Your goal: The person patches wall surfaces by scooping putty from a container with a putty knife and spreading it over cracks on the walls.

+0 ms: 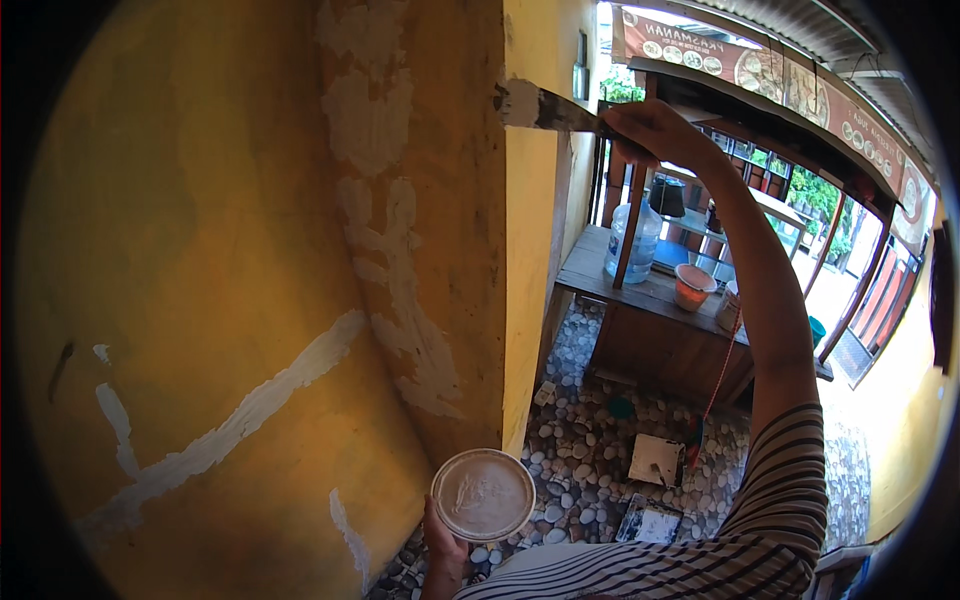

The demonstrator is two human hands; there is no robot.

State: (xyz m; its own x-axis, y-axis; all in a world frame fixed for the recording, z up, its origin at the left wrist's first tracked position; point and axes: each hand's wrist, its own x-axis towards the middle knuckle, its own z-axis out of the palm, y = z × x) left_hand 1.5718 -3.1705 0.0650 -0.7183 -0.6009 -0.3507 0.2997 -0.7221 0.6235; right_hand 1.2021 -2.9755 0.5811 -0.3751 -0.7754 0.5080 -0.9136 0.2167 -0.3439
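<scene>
My right hand (655, 133) is raised at the upper middle, fingers wrapped round the handle of a putty knife (565, 111). The knife's blade, smeared with pale filler, lies against the corner edge of the yellow wall (528, 200). Down at the lower middle, my left hand (444, 545) grips a round tub of putty (484, 494) from the side. Greyish-white paste fills the tub, its surface scraped and uneven. Rough patches of filler (402, 270) run down the pillar face, and a long diagonal streak of filler (240, 420) crosses the wall at left.
Beyond the corner stands a wooden stall counter (640, 300) carrying a large water bottle (634, 240) and an orange-and-white bucket (692, 287). On the pebble-patterned floor (570, 450) lie a pale square board (656, 459) and a paint-stained sheet (648, 522). A printed banner (700, 55) hangs above.
</scene>
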